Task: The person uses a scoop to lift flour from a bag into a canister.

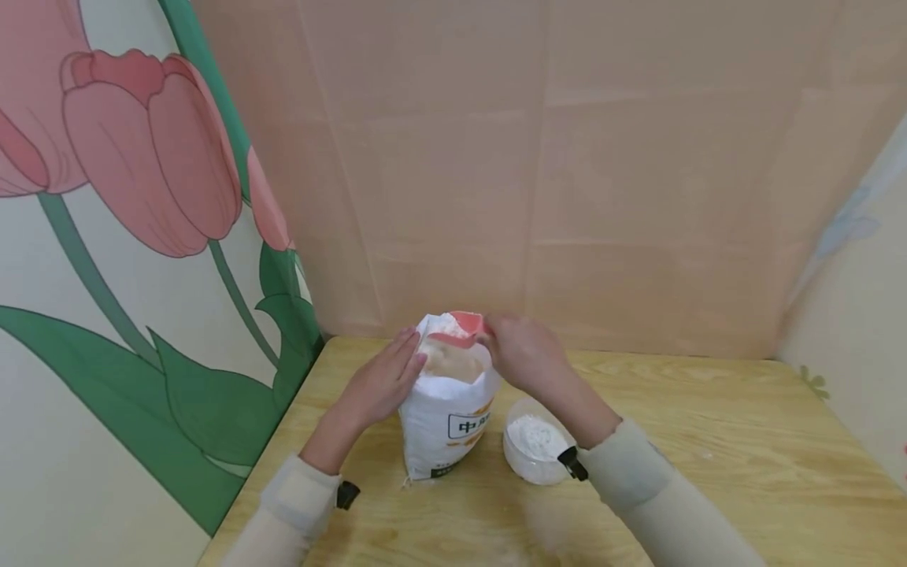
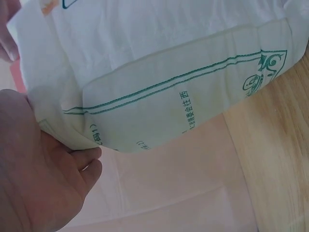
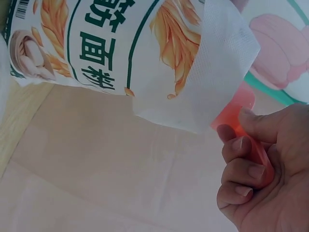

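Note:
A white flour bag (image 1: 428, 425) stands upright on the table with its top folded open. My left hand (image 1: 383, 382) holds the bag's left rim; the left wrist view shows its fingers (image 2: 89, 169) bent round the edge. In my right hand (image 1: 527, 354) is a red scoop (image 1: 468, 324), its handle wrapped by curled fingers (image 3: 244, 171) in the right wrist view. White flour (image 1: 448, 324) lies in the scoop, which is over the bag's mouth. The bag wall hides part of the scoop in the right wrist view.
A clear round bowl (image 1: 524, 471) holding white flour (image 1: 536, 437) stands just right of the bag, below my right forearm. Behind the wooden table (image 1: 708, 441) hangs a pinkish-brown covering (image 1: 638, 197). A wall with painted tulips (image 1: 156, 150) borders the left side.

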Available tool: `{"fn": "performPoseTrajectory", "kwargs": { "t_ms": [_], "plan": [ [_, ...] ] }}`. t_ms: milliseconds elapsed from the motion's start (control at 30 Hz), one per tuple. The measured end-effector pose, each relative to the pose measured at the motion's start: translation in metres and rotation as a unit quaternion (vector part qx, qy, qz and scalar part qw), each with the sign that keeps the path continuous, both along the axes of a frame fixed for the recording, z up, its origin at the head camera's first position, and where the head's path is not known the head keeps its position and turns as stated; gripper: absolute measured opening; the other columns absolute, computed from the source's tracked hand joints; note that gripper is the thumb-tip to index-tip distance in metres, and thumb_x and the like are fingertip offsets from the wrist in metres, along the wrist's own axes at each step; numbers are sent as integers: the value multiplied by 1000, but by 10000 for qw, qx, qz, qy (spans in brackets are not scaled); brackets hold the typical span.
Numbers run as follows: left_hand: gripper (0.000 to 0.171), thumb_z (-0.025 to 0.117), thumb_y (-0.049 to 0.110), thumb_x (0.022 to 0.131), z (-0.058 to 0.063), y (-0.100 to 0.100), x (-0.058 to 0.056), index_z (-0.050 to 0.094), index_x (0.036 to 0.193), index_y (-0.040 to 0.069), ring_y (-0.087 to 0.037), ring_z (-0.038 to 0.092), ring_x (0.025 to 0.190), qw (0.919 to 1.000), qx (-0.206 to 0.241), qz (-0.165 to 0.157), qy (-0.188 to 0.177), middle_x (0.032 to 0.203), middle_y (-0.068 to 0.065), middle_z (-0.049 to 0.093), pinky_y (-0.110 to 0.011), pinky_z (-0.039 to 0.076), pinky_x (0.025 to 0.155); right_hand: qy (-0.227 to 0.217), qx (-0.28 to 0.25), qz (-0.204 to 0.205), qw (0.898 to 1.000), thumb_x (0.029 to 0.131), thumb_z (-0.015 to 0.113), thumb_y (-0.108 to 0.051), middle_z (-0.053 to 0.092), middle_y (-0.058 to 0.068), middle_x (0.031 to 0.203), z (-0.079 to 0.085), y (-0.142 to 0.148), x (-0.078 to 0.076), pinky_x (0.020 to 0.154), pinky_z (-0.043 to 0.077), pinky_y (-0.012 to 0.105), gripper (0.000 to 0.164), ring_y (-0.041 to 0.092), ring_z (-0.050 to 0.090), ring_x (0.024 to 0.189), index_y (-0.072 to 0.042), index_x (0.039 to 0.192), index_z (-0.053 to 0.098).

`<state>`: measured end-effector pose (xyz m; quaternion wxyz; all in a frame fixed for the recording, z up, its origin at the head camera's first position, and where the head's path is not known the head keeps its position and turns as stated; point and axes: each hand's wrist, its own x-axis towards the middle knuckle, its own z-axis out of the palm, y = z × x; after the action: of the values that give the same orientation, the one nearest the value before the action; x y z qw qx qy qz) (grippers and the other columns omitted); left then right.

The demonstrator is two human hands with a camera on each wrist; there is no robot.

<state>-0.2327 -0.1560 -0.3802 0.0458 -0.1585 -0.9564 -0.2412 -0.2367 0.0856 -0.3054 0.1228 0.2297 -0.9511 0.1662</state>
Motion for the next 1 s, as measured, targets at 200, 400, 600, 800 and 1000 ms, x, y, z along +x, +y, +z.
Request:
{"fn": "performPoseTrajectory", "kwargs": {
  "t_ms": [200,400,600,800,1000],
  "plan": [
    [70,23,56,108,1,-1,1,23,162,10,-23,14,156,10000,-14,-42,-69,169,-5,18,-48,21,124,106,-230,233,9994,100,65,-26,50,2,72,-5,8,6,60,42,33,25,21,50,68,-12,81,56],
    [70,22,56,108,2,-3,-1,22,162,10,-22,13,156,9999,-57,-84,-132,169,-7,19,-47,20,124,414,-417,277,9979,100,65,-27,54,2,74,-8,22,16,62,46,35,23,21,52,69,-11,84,60],
    [71,22,56,108,1,-5,-1,24,161,8,-24,16,156,9998,-17,-192,-37,168,-9,20,-47,20,124,519,-632,235,9964,99,67,-26,60,2,79,-8,45,28,64,48,36,19,20,53,69,-8,92,66],
    [71,23,55,109,1,-7,-3,25,160,7,-23,17,156,9996,17,-290,21,168,-10,22,-46,20,124,585,-656,211,9959,98,69,-24,57,-2,76,-12,70,42,63,44,33,14,17,50,66,-11,93,66],
    [72,22,56,108,0,-7,-4,24,161,8,-23,16,156,9996,36,-291,-22,168,-9,21,-46,20,125,637,-611,85,9961,96,71,-22,58,-3,76,-19,92,51,60,42,32,12,15,48,64,-11,94,67]
  ]
}}
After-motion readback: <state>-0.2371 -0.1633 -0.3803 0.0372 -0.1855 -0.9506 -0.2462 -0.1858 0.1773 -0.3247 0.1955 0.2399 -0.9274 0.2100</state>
